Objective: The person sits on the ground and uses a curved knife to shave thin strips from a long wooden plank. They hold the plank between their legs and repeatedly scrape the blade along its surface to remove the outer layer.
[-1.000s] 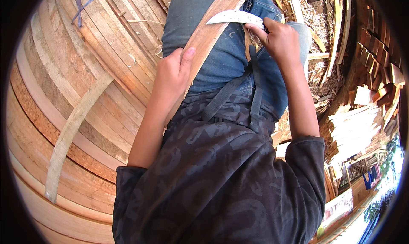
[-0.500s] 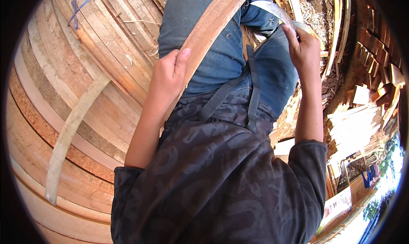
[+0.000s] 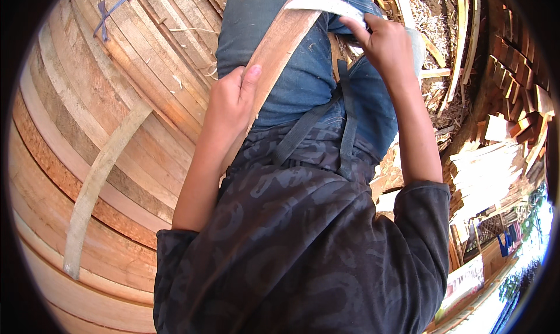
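A long wooden plank (image 3: 284,41) lies slantwise over my left thigh, running from beside my waist up past the top edge of the view. My left hand (image 3: 233,95) is wrapped round its left side, thumb on top. In my right hand (image 3: 386,45) is a knife with a pale curved blade (image 3: 326,3); its handle is hidden in my fist. The blade reaches leftward across the plank's upper part. Whether it touches the wood or hovers just above, I cannot tell.
Flat boards (image 3: 116,141) lie side by side on my left, with a loose curved strip (image 3: 99,185) and a dark tie (image 3: 105,19) on them. Wood shavings (image 3: 440,16) and long offcuts cover the ground beyond my right knee. Stacked wood pieces (image 3: 519,95) stand farther right.
My right hand has moved left with the knife, bringing the blade from right of the plank to across it. My left hand and the plank have stayed nearly still.
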Demonstrator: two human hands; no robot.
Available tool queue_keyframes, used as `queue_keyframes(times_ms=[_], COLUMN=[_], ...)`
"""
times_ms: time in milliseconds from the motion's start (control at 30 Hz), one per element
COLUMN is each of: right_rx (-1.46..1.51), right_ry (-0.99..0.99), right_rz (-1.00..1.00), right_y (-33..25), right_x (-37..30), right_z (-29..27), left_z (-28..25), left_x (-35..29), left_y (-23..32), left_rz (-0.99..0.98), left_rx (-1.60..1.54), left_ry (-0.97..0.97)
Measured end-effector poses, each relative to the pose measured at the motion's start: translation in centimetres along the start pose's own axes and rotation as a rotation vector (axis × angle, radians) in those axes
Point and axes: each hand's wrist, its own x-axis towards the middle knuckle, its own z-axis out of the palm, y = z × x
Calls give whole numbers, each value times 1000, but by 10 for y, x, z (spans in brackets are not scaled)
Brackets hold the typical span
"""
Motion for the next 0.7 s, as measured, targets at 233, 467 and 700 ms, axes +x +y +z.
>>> queue_keyframes(times_ms=[233,467,700], right_rx=[47,259,1338], right_ry=[113,-107,-318], right_rz=[485,362,596], right_y=[147,25,-46], right_x=[17,-28,-59], right_z=[-40,-36,0], left_z=[-2,-1,-3], left_x=[-1,1,1], left_y=[0,2,-2], left_rz=[-21,-29,-32], left_rx=[-73,-44,-24], left_ry=[0,-7,-59])
